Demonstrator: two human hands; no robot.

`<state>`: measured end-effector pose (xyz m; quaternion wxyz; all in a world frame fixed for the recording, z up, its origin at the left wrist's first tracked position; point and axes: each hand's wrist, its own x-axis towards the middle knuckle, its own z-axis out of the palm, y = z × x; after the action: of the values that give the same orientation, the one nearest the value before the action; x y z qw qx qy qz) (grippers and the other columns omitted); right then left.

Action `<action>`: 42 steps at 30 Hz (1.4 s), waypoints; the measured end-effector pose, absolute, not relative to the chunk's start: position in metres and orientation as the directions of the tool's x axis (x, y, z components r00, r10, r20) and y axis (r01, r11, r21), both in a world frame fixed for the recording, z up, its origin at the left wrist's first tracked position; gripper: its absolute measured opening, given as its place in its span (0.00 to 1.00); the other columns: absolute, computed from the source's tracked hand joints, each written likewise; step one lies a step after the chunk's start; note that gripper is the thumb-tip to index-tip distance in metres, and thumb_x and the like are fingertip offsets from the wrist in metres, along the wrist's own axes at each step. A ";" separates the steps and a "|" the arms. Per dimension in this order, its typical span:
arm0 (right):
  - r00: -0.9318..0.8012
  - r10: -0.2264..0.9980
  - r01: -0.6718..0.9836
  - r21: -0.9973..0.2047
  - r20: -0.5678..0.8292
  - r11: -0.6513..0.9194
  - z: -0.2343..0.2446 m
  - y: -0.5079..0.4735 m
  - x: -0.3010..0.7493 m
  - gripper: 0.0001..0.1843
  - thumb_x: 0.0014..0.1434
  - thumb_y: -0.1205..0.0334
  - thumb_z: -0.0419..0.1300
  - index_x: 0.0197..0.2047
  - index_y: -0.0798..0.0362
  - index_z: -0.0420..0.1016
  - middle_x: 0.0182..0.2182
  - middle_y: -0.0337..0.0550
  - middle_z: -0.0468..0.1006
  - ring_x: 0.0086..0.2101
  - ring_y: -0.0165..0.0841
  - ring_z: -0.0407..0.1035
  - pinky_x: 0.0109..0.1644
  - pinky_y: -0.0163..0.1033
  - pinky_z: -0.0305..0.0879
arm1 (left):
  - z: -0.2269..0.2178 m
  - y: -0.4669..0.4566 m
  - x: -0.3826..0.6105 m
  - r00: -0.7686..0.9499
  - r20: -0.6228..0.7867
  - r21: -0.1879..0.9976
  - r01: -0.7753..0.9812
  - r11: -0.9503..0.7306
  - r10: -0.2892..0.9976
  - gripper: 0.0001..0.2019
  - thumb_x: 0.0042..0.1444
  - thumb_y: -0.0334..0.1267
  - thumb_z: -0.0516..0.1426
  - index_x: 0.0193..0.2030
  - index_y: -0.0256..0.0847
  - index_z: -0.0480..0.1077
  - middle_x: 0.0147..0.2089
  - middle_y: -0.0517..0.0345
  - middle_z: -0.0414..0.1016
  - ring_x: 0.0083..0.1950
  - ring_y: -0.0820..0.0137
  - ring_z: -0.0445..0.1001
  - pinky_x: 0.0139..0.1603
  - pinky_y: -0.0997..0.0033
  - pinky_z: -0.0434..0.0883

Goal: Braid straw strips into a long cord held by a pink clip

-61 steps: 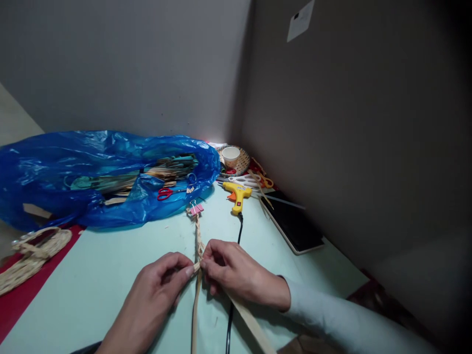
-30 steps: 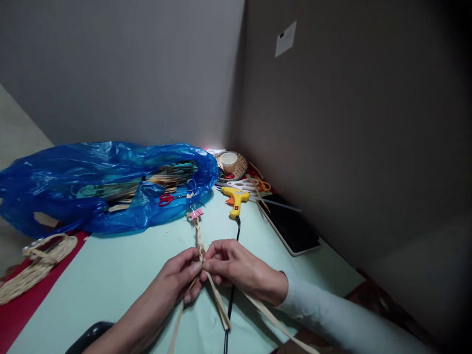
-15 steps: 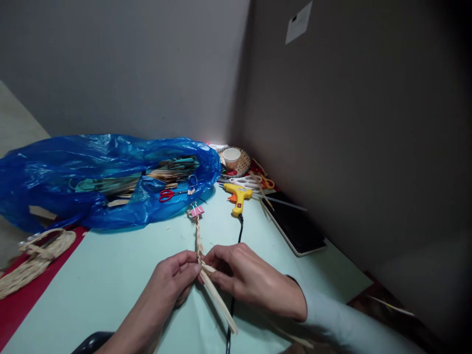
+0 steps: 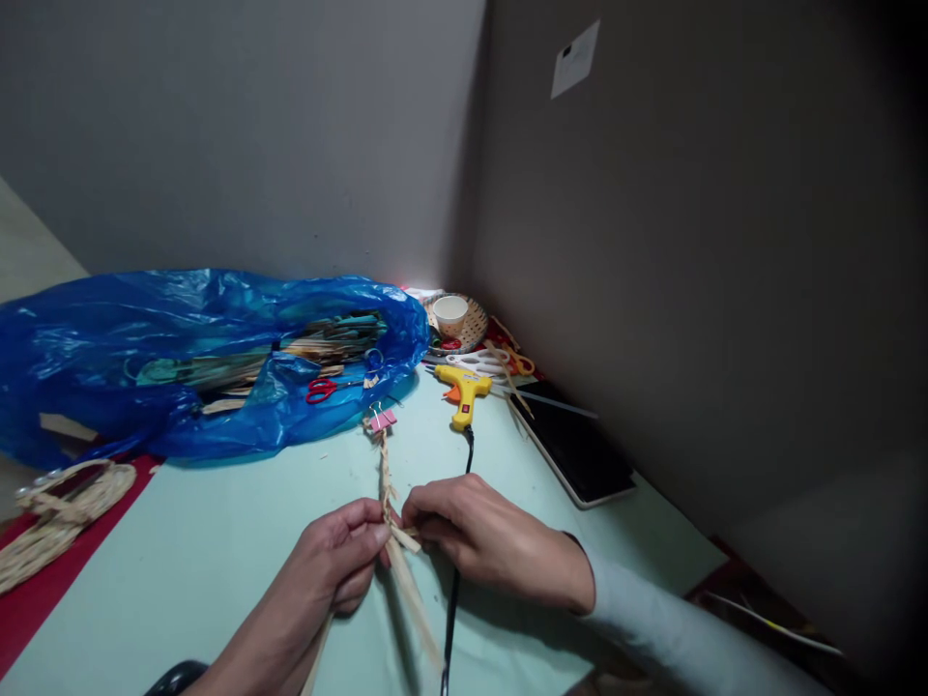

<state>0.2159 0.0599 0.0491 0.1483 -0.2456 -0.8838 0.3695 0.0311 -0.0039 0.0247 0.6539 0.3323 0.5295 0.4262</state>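
A thin braid (image 4: 386,471) of pale dried-leaf strips runs toward me from a pink binder clip (image 4: 381,421), which grips its far end. My left hand (image 4: 340,556) pinches the near end of the braid between thumb and fingers. Just to the right, my right hand (image 4: 493,541) is closed on a pale strip (image 4: 407,538) that comes off the braid; its fingertips are partly hidden. Another loose strip (image 4: 417,604) hangs from the pinch point toward the table's near side. One more strip trails below my left wrist.
Behind the clip lies a blue plastic bag (image 4: 217,319) of dried strips, with red-handled scissors (image 4: 323,389) on it. A yellow glue gun (image 4: 462,391) and its black cord lie right of the braid. Farther right rests a black tablet (image 4: 580,449). Woven slippers (image 4: 65,517) sit at left.
My right hand has drawn slightly away from the left, pulling a strip out to the right. The loose strip hangs a little lower. The whole view has shifted slightly.
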 end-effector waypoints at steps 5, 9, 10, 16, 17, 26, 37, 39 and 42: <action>-0.788 0.613 0.400 -0.802 -0.055 0.443 0.050 0.062 0.210 0.09 0.58 0.69 0.52 0.36 0.56 0.74 0.27 0.39 0.73 0.27 0.29 0.63 0.31 0.31 0.55 | 0.021 -0.004 0.032 0.063 -0.372 0.919 -0.116 0.377 0.926 0.17 0.48 0.49 0.64 0.32 0.39 0.66 0.18 0.75 0.52 0.16 0.84 0.41 0.18 0.77 0.38; -0.739 0.658 0.391 -0.886 -0.140 0.251 0.042 0.065 0.206 0.10 0.56 0.58 0.59 0.31 0.57 0.75 0.23 0.37 0.69 0.26 0.28 0.61 0.27 0.30 0.53 | 0.026 -0.005 0.033 0.056 -0.387 0.916 -0.090 0.391 0.920 0.15 0.50 0.47 0.63 0.33 0.38 0.67 0.20 0.73 0.52 0.18 0.84 0.42 0.20 0.76 0.38; -0.735 0.663 0.377 -0.900 -0.145 0.221 0.039 0.065 0.205 0.12 0.56 0.57 0.60 0.31 0.58 0.75 0.23 0.38 0.70 0.26 0.28 0.61 0.27 0.30 0.53 | 0.027 -0.005 0.033 0.058 -0.390 0.913 -0.100 0.395 0.919 0.16 0.50 0.47 0.64 0.34 0.37 0.67 0.20 0.73 0.53 0.18 0.84 0.43 0.20 0.76 0.38; -0.662 0.748 0.430 -0.842 -0.049 0.326 0.033 0.053 0.203 0.05 0.56 0.63 0.57 0.31 0.56 0.71 0.25 0.38 0.71 0.26 0.27 0.61 0.29 0.31 0.53 | 0.024 -0.005 0.032 0.062 -0.359 0.926 -0.104 0.364 0.931 0.19 0.48 0.48 0.65 0.38 0.38 0.67 0.19 0.73 0.56 0.17 0.84 0.44 0.18 0.77 0.40; -0.653 0.757 0.444 -0.817 -0.012 0.369 0.034 0.049 0.203 0.04 0.56 0.65 0.57 0.31 0.55 0.70 0.24 0.37 0.71 0.26 0.27 0.61 0.29 0.31 0.52 | 0.023 -0.005 0.032 0.061 -0.359 0.927 -0.095 0.363 0.932 0.18 0.47 0.48 0.65 0.37 0.38 0.67 0.18 0.74 0.56 0.16 0.84 0.44 0.18 0.77 0.40; -0.684 0.728 0.449 -0.759 0.049 0.472 0.039 0.042 0.203 0.05 0.58 0.65 0.56 0.30 0.54 0.70 0.22 0.35 0.71 0.23 0.25 0.58 0.27 0.31 0.48 | 0.033 -0.006 0.038 -0.021 -0.423 0.906 0.007 0.423 0.906 0.10 0.46 0.41 0.62 0.27 0.37 0.68 0.17 0.71 0.57 0.18 0.82 0.46 0.19 0.77 0.41; -0.657 0.752 0.539 -0.663 0.055 0.520 0.043 0.052 0.197 0.06 0.55 0.66 0.56 0.30 0.55 0.73 0.22 0.38 0.75 0.22 0.26 0.61 0.27 0.32 0.47 | 0.033 -0.003 0.037 -0.052 -0.364 0.929 0.055 0.366 0.930 0.07 0.42 0.36 0.61 0.25 0.39 0.65 0.19 0.69 0.64 0.21 0.79 0.53 0.22 0.78 0.49; -0.639 0.765 0.561 -0.632 0.081 0.535 0.041 0.049 0.196 0.05 0.55 0.65 0.56 0.29 0.54 0.73 0.22 0.39 0.75 0.22 0.26 0.60 0.27 0.33 0.46 | 0.034 -0.002 0.036 -0.039 -0.353 0.929 0.100 0.355 0.935 0.07 0.43 0.36 0.60 0.24 0.39 0.64 0.19 0.68 0.65 0.21 0.79 0.54 0.22 0.77 0.49; -0.609 0.785 0.575 -0.617 0.114 0.537 0.038 0.044 0.196 0.05 0.55 0.65 0.56 0.29 0.54 0.72 0.23 0.39 0.75 0.23 0.26 0.60 0.27 0.33 0.47 | 0.034 -0.002 0.037 0.002 -0.316 0.938 0.150 0.312 0.949 0.05 0.45 0.35 0.57 0.24 0.39 0.64 0.21 0.65 0.69 0.24 0.76 0.60 0.26 0.76 0.53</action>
<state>0.1963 0.0436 0.0376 0.1929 -0.3977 -0.8551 0.2712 0.0368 -0.0018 0.0336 0.5412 0.4560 0.6025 0.3690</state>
